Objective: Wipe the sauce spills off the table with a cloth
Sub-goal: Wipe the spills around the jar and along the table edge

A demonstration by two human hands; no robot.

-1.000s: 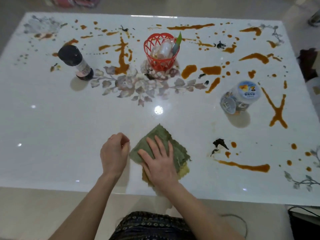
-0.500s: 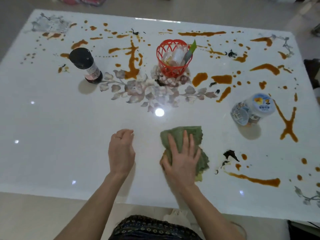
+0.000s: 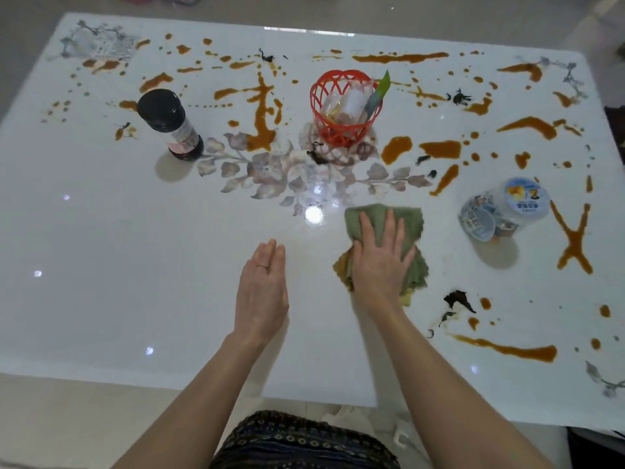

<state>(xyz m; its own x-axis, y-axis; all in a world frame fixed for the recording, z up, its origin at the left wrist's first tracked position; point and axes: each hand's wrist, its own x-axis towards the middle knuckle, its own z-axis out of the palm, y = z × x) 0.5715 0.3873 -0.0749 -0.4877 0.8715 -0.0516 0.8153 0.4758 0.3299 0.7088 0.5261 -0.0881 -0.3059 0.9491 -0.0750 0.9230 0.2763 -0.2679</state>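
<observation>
A crumpled green cloth lies on the glossy white table, just right of centre. My right hand presses flat on it, fingers straight and spread. My left hand rests flat on the bare table to the left of the cloth, fingers straight and together. Orange-brown sauce spills streak the near right, with an X-shaped one at the right and many more across the far half. Dark scraps lie just right of the cloth.
A dark-capped bottle stands at the far left. A red mesh basket with packets sits at the far centre. A clear jar with a blue lid lies on its side at the right. A floral print decorates the table's middle.
My right hand has slid the cloth to the right and away from me. My left hand has opened from loosely curled to flat on the table.
</observation>
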